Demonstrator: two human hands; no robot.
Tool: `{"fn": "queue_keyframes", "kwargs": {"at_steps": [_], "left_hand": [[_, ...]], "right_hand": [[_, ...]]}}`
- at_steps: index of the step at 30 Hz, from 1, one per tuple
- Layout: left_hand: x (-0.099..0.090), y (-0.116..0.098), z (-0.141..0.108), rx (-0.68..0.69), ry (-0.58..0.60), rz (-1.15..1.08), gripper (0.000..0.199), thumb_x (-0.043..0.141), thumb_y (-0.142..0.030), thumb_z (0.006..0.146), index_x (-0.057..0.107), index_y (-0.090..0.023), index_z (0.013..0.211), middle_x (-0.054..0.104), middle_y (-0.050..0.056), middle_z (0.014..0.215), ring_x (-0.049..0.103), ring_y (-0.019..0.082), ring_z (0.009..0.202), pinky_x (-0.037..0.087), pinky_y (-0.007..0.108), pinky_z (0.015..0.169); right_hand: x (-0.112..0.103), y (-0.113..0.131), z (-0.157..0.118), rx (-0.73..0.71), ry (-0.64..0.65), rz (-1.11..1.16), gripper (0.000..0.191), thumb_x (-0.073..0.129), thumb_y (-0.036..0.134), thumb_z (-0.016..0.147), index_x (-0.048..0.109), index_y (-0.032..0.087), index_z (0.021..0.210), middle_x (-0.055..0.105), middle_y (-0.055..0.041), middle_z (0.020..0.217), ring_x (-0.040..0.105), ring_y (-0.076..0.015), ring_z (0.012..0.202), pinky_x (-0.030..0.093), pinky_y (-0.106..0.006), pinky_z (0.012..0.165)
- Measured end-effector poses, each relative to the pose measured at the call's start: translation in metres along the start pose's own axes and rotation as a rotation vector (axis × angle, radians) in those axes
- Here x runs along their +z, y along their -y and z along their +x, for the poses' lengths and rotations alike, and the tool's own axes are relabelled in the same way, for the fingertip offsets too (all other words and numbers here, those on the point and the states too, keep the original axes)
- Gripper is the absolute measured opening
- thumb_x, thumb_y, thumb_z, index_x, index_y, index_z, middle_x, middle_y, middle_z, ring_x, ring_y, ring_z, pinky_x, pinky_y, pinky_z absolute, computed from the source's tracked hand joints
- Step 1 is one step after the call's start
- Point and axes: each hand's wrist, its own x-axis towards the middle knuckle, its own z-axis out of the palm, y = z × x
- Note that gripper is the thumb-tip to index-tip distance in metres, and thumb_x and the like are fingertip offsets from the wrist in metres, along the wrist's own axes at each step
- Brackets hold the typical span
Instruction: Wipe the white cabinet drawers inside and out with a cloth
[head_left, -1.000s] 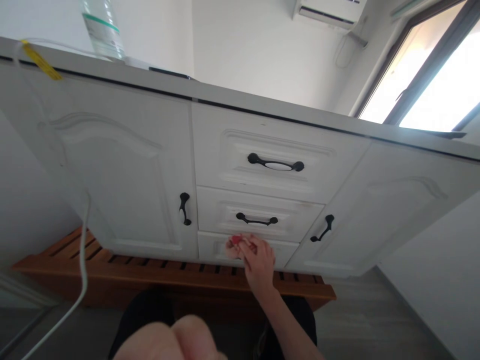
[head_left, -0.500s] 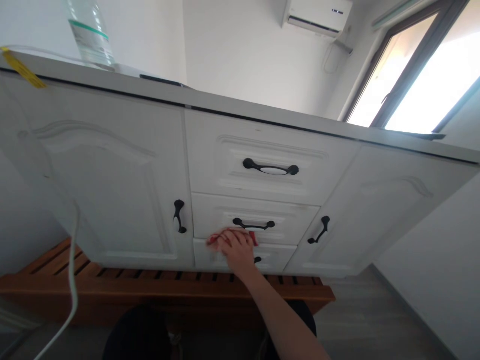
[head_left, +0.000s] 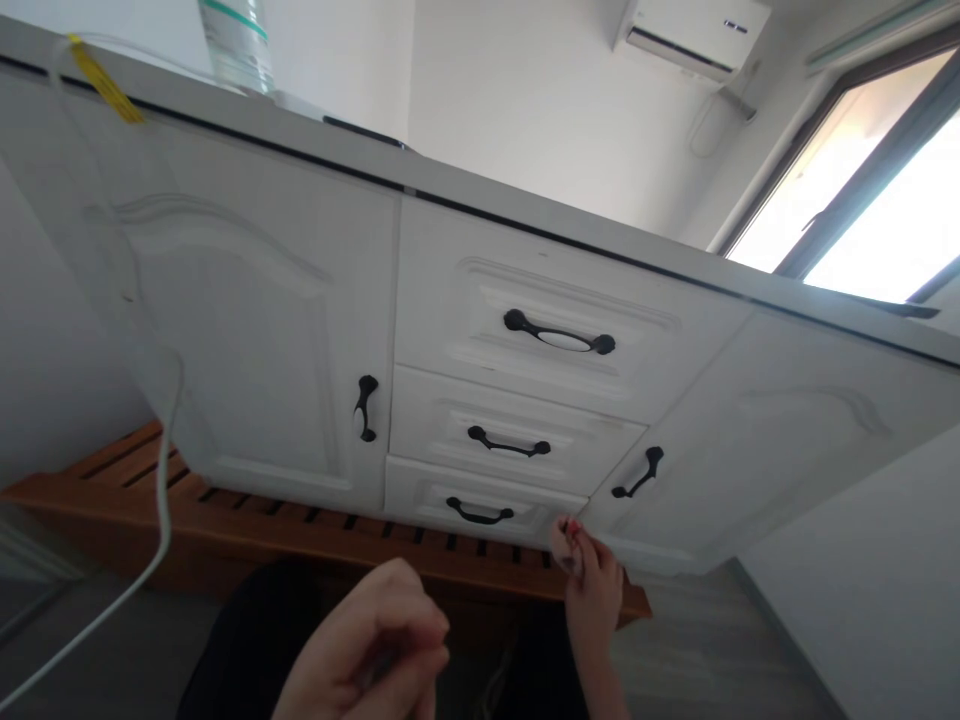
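My right hand [head_left: 596, 590] is closed around a small bunched red-and-pale cloth [head_left: 573, 528], most of it hidden by the fingers. It is at the lower right corner of the bottom drawer [head_left: 427, 495] of a white cabinet [head_left: 262, 340]; whether the cloth touches the front I cannot tell. In the foreground, apart from the cabinet, my left hand [head_left: 375, 645] is curled, thumb against fingers, with nothing visible in it. The bottom drawer's dark handle [head_left: 480, 512] lies left of my right hand. Above are the middle handle [head_left: 510, 442] and top handle [head_left: 559, 333].
The cabinet stands on a slatted wooden bench [head_left: 337, 550]. A white cable [head_left: 163, 490] hangs at the left, near yellow tape [head_left: 105, 78] on the cabinet's top edge. A clear bottle [head_left: 238, 45] and a dark flat object [head_left: 366, 132] rest on top.
My right hand has moved right and down with the cloth, from beneath the middle handle to the bottom drawer's right corner. My left hand has come into view. The view has shifted slightly.
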Motion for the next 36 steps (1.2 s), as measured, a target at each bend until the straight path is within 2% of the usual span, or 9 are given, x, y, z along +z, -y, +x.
{"fn": "queue_keyframes", "kwargs": {"at_steps": [6,9,12,16,22,25,30,33,36], "left_hand": [[-0.086,0.148,-0.035,-0.481,-0.214,0.432,0.046,0.057,-0.066,0.087,0.069,-0.023,0.093,0.058,-0.003,0.059,0.06,0.018,0.049,0.053,0.03,0.052],[-0.152,0.214,-0.074,-0.394,-0.359,0.721,0.045,0.057,-0.054,0.078,0.069,-0.022,0.107,0.073,0.008,0.092,0.074,0.028,0.086,0.062,0.044,0.085],[-0.205,0.251,-0.106,-0.297,-0.373,1.081,0.045,0.048,-0.043,0.083,0.068,-0.02,0.115,0.067,0.016,0.125,0.066,0.032,0.118,0.051,0.051,0.111],[-0.226,0.262,-0.123,-0.412,-0.338,1.476,0.054,0.032,-0.034,0.092,0.066,-0.011,0.128,0.057,0.021,0.143,0.056,0.033,0.131,0.045,0.048,0.113],[-0.205,0.258,-0.115,-0.499,-0.247,1.689,0.06,0.024,-0.031,0.097,0.061,-0.014,0.142,0.055,0.013,0.153,0.045,0.028,0.143,0.043,0.044,0.108],[-0.202,0.257,-0.11,-0.506,-0.241,1.701,0.061,0.022,-0.032,0.098,0.061,-0.014,0.142,0.056,0.012,0.152,0.045,0.027,0.142,0.042,0.043,0.107],[-0.201,0.251,-0.107,-0.532,-0.239,1.683,0.061,0.019,-0.036,0.1,0.061,-0.015,0.14,0.056,0.013,0.151,0.044,0.031,0.142,0.043,0.046,0.103],[-0.199,0.247,-0.105,-0.538,-0.243,1.651,0.062,0.017,-0.04,0.101,0.062,-0.016,0.137,0.055,0.014,0.15,0.046,0.033,0.139,0.045,0.048,0.101],[-0.198,0.246,-0.105,-0.547,-0.265,1.641,0.062,0.017,-0.042,0.102,0.06,-0.016,0.138,0.052,0.014,0.151,0.048,0.033,0.136,0.045,0.047,0.102]], "right_hand": [[0.035,0.08,-0.017,-0.079,0.401,0.228,0.041,0.041,0.022,0.102,0.067,0.032,0.133,0.067,-0.0078,0.135,0.06,-0.0257,0.122,0.048,-0.04,0.099],[0.052,0.11,-0.003,-0.06,0.599,0.153,0.039,0.041,0.022,0.102,0.071,0.033,0.125,0.063,-0.0048,0.145,0.058,-0.0262,0.128,0.048,-0.039,0.094],[0.06,0.12,0.003,-0.032,0.714,0.083,0.036,0.041,0.023,0.101,0.073,0.031,0.116,0.062,-0.0042,0.147,0.061,-0.0257,0.122,0.046,-0.038,0.087],[0.054,0.125,0.003,-0.042,0.76,0.033,0.034,0.041,0.019,0.099,0.073,0.029,0.105,0.055,-0.0061,0.155,0.062,-0.0255,0.121,0.045,-0.038,0.087],[0.042,0.14,-0.001,-0.048,0.762,-0.051,0.033,0.04,0.016,0.101,0.071,0.028,0.106,0.063,-0.0091,0.14,0.064,-0.027,0.12,0.046,-0.041,0.09],[0.03,0.141,-0.033,-0.048,0.747,-0.072,0.031,0.043,0.018,0.101,0.071,0.031,0.105,0.069,-0.0066,0.129,0.068,-0.025,0.111,0.049,-0.038,0.086],[-0.005,0.127,-0.101,-0.06,0.857,-0.122,0.036,0.054,0.013,0.092,0.073,0.04,0.106,0.056,0.0014,0.155,0.068,-0.0252,0.122,0.054,-0.038,0.088],[-0.025,0.117,-0.117,-0.057,0.98,-0.145,0.05,0.056,0.004,0.08,0.073,0.044,0.103,0.054,0.0093,0.158,0.067,-0.0254,0.124,0.055,-0.04,0.089],[-0.038,0.112,-0.123,-0.079,1.004,-0.133,0.04,0.059,0.007,0.078,0.075,0.041,0.092,0.058,0.0117,0.153,0.07,-0.0289,0.117,0.056,-0.045,0.088]]}}
